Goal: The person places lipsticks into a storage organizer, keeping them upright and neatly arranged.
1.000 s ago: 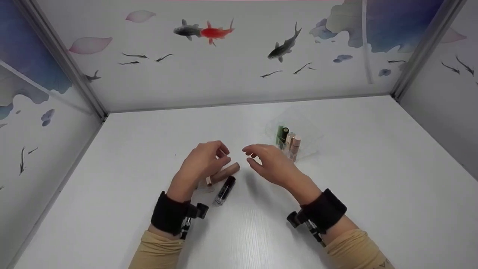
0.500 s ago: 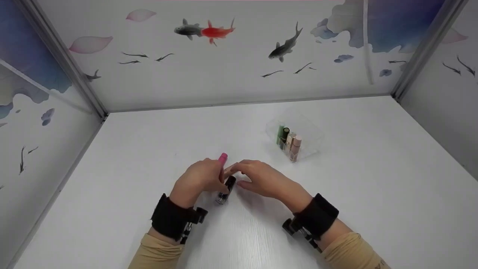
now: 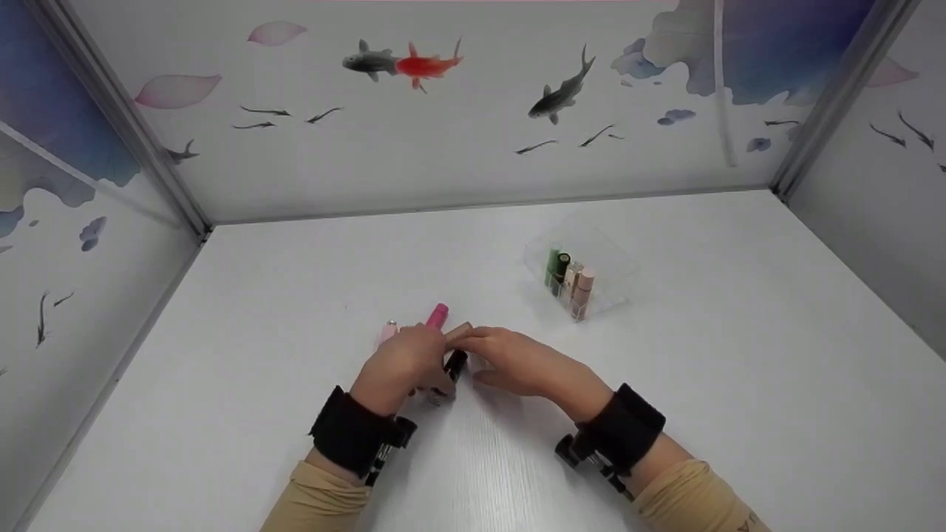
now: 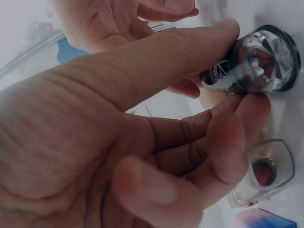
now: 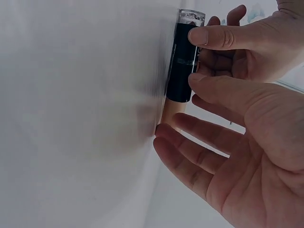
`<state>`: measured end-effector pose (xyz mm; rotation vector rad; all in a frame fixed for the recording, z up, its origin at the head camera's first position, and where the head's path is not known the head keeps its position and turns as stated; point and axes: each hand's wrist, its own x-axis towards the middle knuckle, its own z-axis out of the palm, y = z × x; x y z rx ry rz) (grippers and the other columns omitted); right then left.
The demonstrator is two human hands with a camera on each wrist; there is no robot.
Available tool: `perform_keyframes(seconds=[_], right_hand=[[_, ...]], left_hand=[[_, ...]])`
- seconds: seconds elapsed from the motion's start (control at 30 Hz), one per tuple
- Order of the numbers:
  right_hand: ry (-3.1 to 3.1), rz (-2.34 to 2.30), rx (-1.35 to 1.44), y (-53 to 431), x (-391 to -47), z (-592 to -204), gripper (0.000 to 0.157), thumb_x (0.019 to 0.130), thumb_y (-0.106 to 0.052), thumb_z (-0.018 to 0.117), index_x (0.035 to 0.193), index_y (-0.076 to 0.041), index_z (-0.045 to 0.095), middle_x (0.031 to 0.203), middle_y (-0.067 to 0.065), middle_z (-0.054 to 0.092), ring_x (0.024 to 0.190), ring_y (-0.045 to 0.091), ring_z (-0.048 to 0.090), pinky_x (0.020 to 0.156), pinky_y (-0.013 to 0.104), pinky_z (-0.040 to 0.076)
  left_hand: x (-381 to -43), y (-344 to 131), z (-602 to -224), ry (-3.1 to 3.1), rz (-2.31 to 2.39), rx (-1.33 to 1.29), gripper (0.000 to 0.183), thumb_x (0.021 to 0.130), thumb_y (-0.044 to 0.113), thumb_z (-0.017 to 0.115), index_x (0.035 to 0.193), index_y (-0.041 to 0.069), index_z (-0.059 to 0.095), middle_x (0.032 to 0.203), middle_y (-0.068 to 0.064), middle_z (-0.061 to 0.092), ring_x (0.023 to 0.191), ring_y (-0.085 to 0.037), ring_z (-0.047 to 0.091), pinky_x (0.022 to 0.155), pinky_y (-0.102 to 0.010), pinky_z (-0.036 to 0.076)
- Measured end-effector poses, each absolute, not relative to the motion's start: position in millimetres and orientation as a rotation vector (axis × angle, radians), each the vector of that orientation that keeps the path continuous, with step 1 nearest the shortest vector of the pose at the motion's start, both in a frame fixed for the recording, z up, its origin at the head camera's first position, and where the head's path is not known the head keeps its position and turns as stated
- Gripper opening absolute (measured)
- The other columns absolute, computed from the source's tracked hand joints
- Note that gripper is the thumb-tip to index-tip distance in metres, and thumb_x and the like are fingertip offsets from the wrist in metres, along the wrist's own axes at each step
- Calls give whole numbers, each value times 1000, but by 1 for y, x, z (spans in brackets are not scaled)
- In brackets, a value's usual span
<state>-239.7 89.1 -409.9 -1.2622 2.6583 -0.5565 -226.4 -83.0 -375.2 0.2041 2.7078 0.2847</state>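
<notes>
My left hand pinches a black lipstick tube near its clear faceted end, thumb on one side and a finger on the other. My right hand arches close by on the right, fingers spread and slightly bent. In the right wrist view its thumb tip is right at the black tube's other end, and its fingertips are beside a tan tube lying behind. Just beyond the left hand lie a bright pink tube and a pale pink one, both partly hidden by it.
A clear plastic holder stands at back right on the white table, with green, dark, gold and beige tubes upright along its left side. Another clear-cased tube lies below the left fingers. Printed panels enclose the table.
The right hand has come left and down, away from the holder, to the black tube. The left hand has lowered onto that tube, and the pink tubes have come into sight beyond it.
</notes>
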Motion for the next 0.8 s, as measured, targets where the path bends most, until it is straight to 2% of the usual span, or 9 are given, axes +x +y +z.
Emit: perform_keyframes(seconds=[0.07, 0.13, 0.23, 0.37, 0.43, 0.5, 0.6, 0.67, 0.8], right_hand=[[2661, -544, -1269, 89, -239, -410, 51, 90, -1, 68, 140, -5, 56, 140, 12, 61, 133, 29, 56, 112, 45, 45], [2665, -530, -1264, 90, -239, -410, 51, 90, -2, 69, 140, -5, 56, 137, 13, 63, 130, 30, 58, 111, 45, 45], [2673, -507, -1259, 90, -239, -410, 46, 91, -4, 68, 136, -5, 59, 129, 13, 68, 123, 30, 62, 108, 44, 47], [2678, -555, -1267, 90, -241, -409, 37, 91, 0, 66, 127, -4, 63, 120, 12, 71, 116, 28, 65, 104, 44, 50], [2691, -597, -1282, 90, -242, -409, 35, 90, 3, 64, 125, -4, 65, 115, 12, 72, 111, 27, 67, 100, 43, 52], [2711, -649, -1287, 90, -243, -409, 34, 90, 5, 64, 122, -4, 66, 110, 12, 73, 107, 26, 68, 98, 42, 53], [2760, -713, -1266, 91, -245, -409, 28, 88, 7, 66, 114, -2, 68, 104, 12, 72, 101, 26, 68, 93, 41, 56], [2790, -755, -1231, 91, -246, -408, 23, 88, 6, 67, 110, 0, 69, 102, 13, 72, 101, 26, 68, 91, 40, 56], [2832, -810, -1145, 93, -248, -407, 21, 87, 6, 67, 107, 1, 71, 103, 13, 72, 100, 26, 68, 89, 40, 56]], left_hand=[[-225, -82, -375, 2690, 293, 224, 56, 76, 17, 85, 129, 18, 66, 82, -5, 62, 61, -18, 59, 53, -26, 46], [-224, -82, -375, 2669, 307, 257, 76, 78, 16, 83, 145, 29, 50, 80, -4, 62, 62, -21, 58, 50, -25, 45], [-224, -82, -375, 2638, 343, 291, 77, 81, 13, 80, 145, 32, 44, 84, -5, 63, 57, -22, 60, 47, -25, 45], [-226, -82, -374, 2630, 360, 313, 66, 84, 14, 75, 141, 29, 45, 99, -10, 67, 51, -20, 61, 47, -25, 47], [-228, -82, -375, 2630, 364, 320, 59, 86, 16, 72, 139, 26, 48, 99, -11, 68, 51, -19, 62, 48, -26, 48], [-229, -82, -374, 2631, 387, 313, 43, 87, 19, 70, 129, 19, 58, 92, -8, 67, 53, -19, 62, 49, -27, 49], [-231, -81, -373, 2637, 483, 319, 15, 89, 20, 68, 98, 10, 64, 75, -5, 61, 53, -19, 62, 50, -27, 49], [-233, -82, -372, 2662, 561, 338, 14, 88, 20, 69, 87, 8, 62, 74, -3, 59, 54, -18, 61, 50, -27, 49], [-236, -83, -369, 2746, 674, 425, 17, 87, 18, 70, 97, 7, 64, 83, -5, 64, 58, -15, 59, 54, -26, 48]])
